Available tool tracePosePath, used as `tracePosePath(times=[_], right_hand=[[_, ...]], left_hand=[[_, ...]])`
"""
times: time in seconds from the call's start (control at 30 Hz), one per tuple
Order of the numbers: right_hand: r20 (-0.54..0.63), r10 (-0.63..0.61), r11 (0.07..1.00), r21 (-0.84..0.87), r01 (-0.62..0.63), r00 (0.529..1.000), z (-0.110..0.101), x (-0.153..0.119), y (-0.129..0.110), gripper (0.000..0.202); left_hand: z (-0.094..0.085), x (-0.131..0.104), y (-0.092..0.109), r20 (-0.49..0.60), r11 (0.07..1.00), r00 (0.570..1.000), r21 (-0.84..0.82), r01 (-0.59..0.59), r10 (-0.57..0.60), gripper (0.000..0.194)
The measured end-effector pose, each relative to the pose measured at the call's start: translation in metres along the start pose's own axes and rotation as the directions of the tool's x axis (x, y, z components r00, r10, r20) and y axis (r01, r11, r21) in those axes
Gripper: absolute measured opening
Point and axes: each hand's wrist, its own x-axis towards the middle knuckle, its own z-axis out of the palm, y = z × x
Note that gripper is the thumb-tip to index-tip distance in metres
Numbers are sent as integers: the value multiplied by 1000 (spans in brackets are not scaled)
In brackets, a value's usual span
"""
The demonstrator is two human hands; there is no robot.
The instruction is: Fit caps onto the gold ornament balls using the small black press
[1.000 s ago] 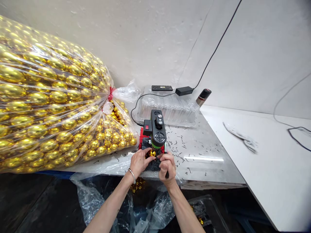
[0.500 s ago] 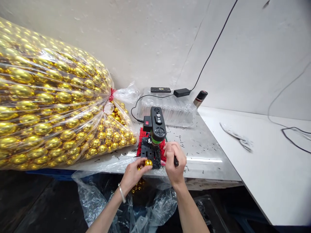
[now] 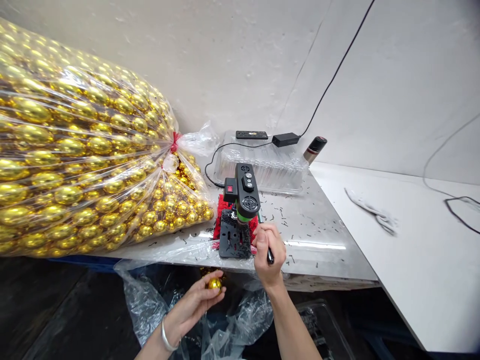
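A small shiny gold ball [image 3: 215, 283] is held between the fingers of my left hand [image 3: 197, 300], below the table's front edge and over an opened clear plastic bag [image 3: 240, 327]. My right hand [image 3: 270, 250] is wrapped round the black-ended lever [image 3: 270, 256] of a small black press machine [image 3: 246, 192]. The machine's slotted black base plate [image 3: 233, 240] rests on a red mat [image 3: 223, 205], with no ball on the plate. More gold balls show dimly behind my left fingers.
At the left lies a huge tied bag of gold balls [image 3: 75, 150]. Behind the machine are a clear plastic tray [image 3: 262, 172], a black adapter [image 3: 285, 139], a phone [image 3: 251, 135] and a bottle [image 3: 315, 149]. Black scraps dot the metal tabletop [image 3: 318, 240].
My left hand has moved down and left from the base plate's front to below the table edge, with a gold ball in its fingers. My right hand stays on the lever.
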Motion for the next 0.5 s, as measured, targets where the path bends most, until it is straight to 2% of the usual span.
tracePosePath(times=[0.1,0.23,0.37,0.5], right_hand=[[-4,-3,1000,0,3,1000,1,-1,0,26],[22,-7,1000,-5,7,1000,-1,0,-1,26],[43,-9,1000,-10,9,999,-3,0,-1,26],[48,-8,1000,-7,9,999,-4,2,-2,26]], left_hand=[[23,0,34,0,985,987,72,-157,158,49],[43,25,65,-7,946,956,149,-287,292,44],[47,49,73,1,963,963,0,-269,269,32],[48,55,74,-20,951,955,-86,-296,295,31]])
